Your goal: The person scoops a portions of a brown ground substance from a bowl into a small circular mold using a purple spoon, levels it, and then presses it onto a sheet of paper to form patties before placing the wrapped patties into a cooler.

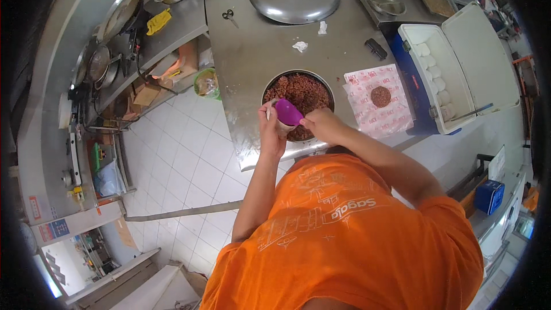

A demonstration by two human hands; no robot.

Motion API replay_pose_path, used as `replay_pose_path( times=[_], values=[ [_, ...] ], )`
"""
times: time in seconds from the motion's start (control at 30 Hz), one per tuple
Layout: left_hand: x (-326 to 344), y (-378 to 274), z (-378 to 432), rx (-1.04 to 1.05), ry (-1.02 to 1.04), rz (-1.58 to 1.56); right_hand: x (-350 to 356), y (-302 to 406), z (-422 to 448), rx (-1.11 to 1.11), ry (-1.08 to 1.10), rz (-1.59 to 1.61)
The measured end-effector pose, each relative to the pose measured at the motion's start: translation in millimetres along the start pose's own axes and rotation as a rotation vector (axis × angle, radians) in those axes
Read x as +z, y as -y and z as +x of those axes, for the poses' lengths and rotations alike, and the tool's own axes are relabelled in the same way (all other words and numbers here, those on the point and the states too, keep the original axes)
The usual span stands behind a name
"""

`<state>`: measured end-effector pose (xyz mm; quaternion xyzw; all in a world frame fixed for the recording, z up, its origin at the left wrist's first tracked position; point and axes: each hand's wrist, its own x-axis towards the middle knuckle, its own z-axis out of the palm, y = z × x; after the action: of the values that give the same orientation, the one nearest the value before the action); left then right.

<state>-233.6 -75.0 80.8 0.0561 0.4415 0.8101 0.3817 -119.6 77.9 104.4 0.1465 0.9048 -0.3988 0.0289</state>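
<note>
My left hand grips a small pale cup over the near left rim of a round metal pot. Brown cooked rice fills much of that pot. A purple scoop is in my right hand, its bowl tilted over the cup's mouth. The cup's contents are hidden by the scoop. To the right, a round brown rice portion lies on a stack of printed wrapping sheets.
An open blue cooler holds several white wrapped bundles at right. Farther back on the steel table are a large domed lid, scissors, crumpled tissue and a black object. Pans line the left counter.
</note>
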Motion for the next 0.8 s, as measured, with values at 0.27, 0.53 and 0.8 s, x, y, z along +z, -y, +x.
replay_pose_path(
  times=[0.27,0.53,0.8],
  values=[
    [-4.1,1.7,-6.4,-0.07,0.057,-0.035,-37.9,2.7,8.4,0.093,0.09,0.18],
    [-24.9,8.0,-34.6,-0.036,0.157,-0.373,-27.5,-27.6,33.9,0.029,0.061,-0.299],
    [46.2,34.3,-89.0,-0.095,0.074,-0.122,-134.9,-98.4,-14.3,-0.028,-0.122,0.0]
  ],
)
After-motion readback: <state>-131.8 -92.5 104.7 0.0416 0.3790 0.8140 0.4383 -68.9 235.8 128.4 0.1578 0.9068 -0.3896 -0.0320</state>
